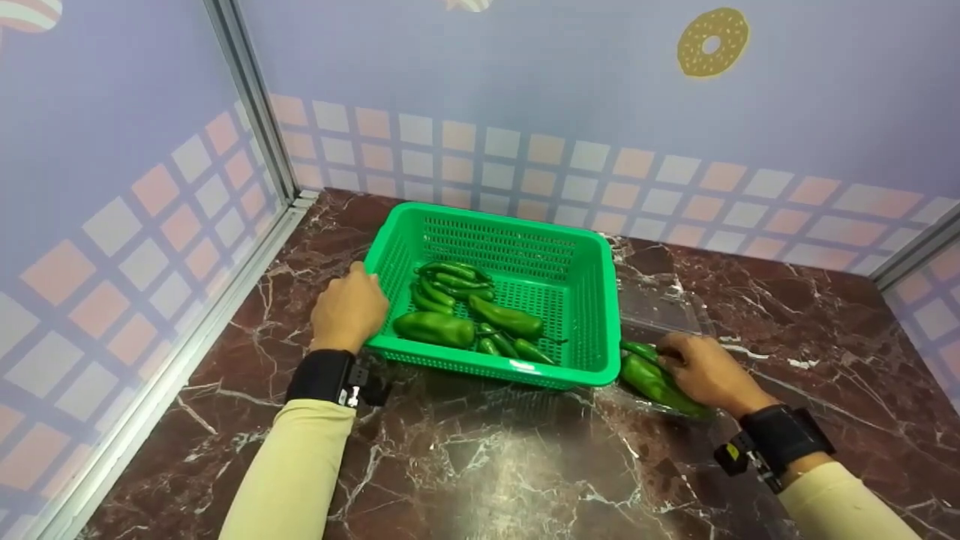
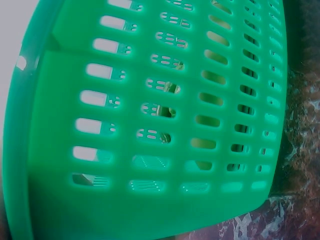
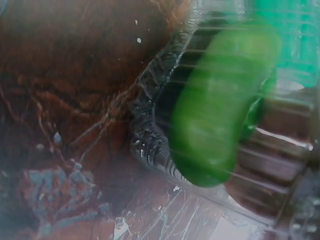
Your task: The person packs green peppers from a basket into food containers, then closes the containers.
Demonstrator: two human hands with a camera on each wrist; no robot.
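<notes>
A green basket (image 1: 585, 300) is sitting on the dark marble counter (image 1: 465, 465), and everything here is placed around it. Inside the basket, a heap of green peppers (image 1: 469, 319) is lying on the perforated floor, thin curved ones toward the back and thicker ones toward the front edge. Just right of the basket, touching its right wall, a clear plastic tray (image 1: 660, 300) is resting on the counter; two more green peppers (image 1: 652, 379) are lying in its near end.

I am stretching my left hand (image 1: 347, 309) out to the basket's left rim, palm down, wrist strap just behind it. My fingers are curling over the rim and gripping it; the left wrist view is showing only the slotted green wall filling the frame.

I am reaching my right hand (image 1: 705, 371) in from the right of the basket, low over the tray's near end. My fingers are bending down onto the peppers in the tray and closing on them. The right wrist view is showing a blurred pepper (image 3: 220, 105) against the ribbed tray edge.
</notes>
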